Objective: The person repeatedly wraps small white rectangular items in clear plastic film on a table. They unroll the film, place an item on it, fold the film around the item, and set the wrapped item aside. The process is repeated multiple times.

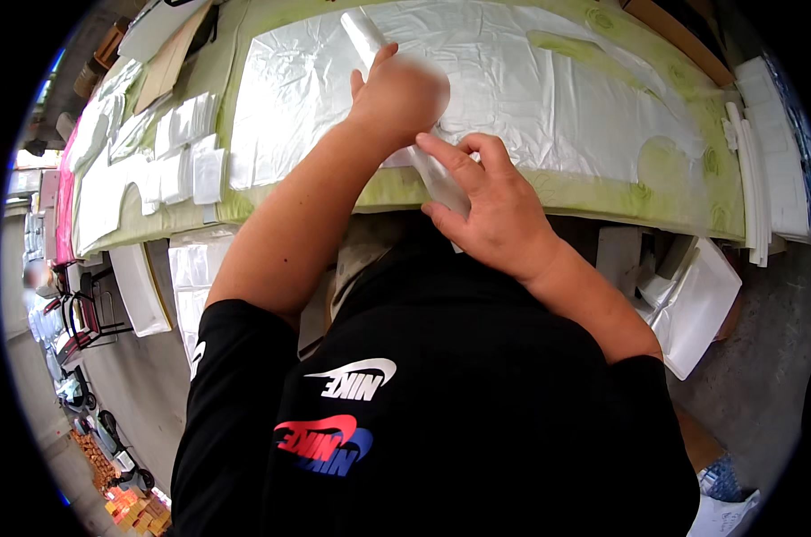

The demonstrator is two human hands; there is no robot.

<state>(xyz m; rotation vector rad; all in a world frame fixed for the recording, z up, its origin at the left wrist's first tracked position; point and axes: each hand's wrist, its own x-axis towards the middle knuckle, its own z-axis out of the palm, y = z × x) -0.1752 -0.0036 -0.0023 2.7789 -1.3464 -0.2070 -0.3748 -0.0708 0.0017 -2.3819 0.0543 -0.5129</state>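
Note:
My left hand [401, 98] is over the sheet-covered table, across a rolled length of clear plastic film [363, 34]. Two of its fingers stand raised and apart; a blur hides the others, so its grip cannot be made out. Nearer to me, my right hand [499, 201] reaches in with thumb and fingers spread. Its thumb and index finger lie at a narrow strip of clear plastic [439, 182] that slants down past the table's front edge. Beneath both hands, a large sheet of shiny, creased plastic [289, 107] covers much of the table.
Stacks of small clear bags [182, 125] and a cardboard piece [175, 64] lie on the green patterned tablecloth [392, 199] to the left. White tubes [753, 183] stand at its right end. Below the table on the right is a white bin [699, 300]; a chair [88, 309] stands left.

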